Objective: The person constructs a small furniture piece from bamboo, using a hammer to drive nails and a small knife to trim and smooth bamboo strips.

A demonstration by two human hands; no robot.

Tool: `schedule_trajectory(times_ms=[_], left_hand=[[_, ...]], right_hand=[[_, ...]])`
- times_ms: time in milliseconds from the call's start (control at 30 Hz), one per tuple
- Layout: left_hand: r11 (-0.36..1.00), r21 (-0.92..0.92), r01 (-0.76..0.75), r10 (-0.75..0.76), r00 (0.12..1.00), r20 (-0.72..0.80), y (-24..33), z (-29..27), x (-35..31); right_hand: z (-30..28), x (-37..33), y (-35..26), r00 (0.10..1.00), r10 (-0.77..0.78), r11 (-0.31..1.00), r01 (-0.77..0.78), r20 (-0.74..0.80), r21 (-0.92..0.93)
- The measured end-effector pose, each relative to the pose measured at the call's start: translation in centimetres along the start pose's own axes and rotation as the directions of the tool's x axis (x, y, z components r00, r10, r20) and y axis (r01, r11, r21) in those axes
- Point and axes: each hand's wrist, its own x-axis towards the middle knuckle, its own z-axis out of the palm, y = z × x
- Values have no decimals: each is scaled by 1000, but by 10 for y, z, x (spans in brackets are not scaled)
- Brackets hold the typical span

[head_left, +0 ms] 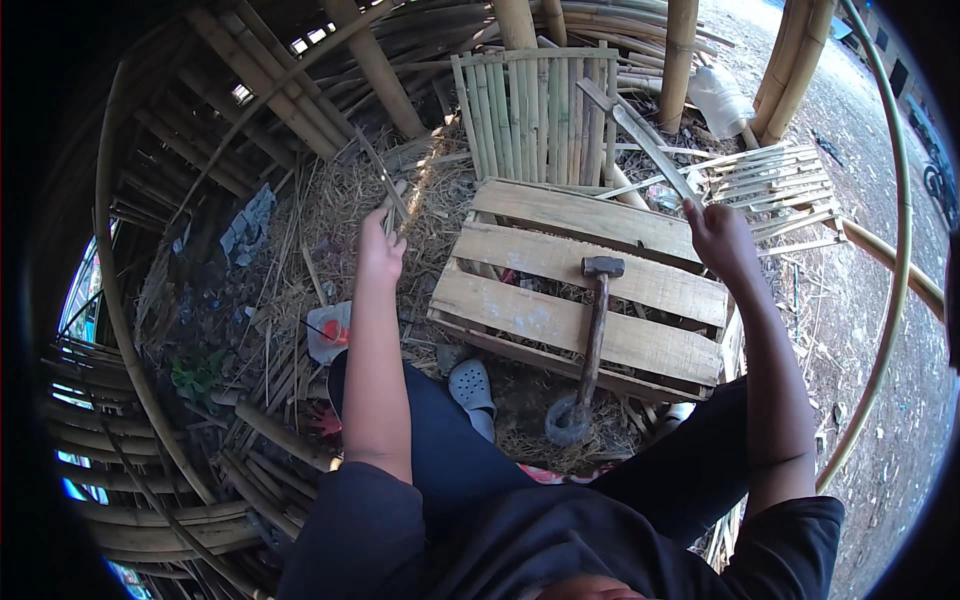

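At the left, my left hand (pixel 380 252) is raised over the straw-strewn ground. Its fingers close around the lower end of a long, narrow, blade-like piece (pixel 378 165); whether this is a knife or a strip is unclear. My right hand (pixel 722 238) grips the near end of a split bamboo strip (pixel 655 150), which slants away up and to the left, beyond the far right corner of a slatted wooden crate (pixel 540 255). Between my hands, a hammer (pixel 603 267) with a dark metal head and wooden handle lies across the crate top, its handle pointing toward me.
A bamboo slat panel (pixel 540 115) stands behind the crate. Another slatted piece (pixel 775 190) lies at the right, near a translucent plastic jug (pixel 718 103). Bamboo posts (pixel 680 60) rise at the back. A clear round container (pixel 568 422) sits by my feet, with bamboo poles (pixel 285 430) at left.
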Motion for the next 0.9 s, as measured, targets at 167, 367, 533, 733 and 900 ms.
schedule_trajectory(times_ms=[167,367,533,733,900], left_hand=[[930,309,-202,6,845,534,-68,108,-123],[965,110,-238,72,643,762,-102,152,-190],[926,-61,-372,340,757,558,-86,168,-182],[702,-44,-711,617,577,535,-31,152,-178],[307,260,-915,487,386,784,-16,152,-198]], right_hand=[[17,-27,-16,970,-238,966,231,46,118],[66,-77,-47,820,-571,759,506,46,411],[52,-85,-50,751,-644,754,590,147,289],[-85,-61,-13,895,-442,895,436,57,96],[-123,-70,129,987,-94,981,114,-127,160]])
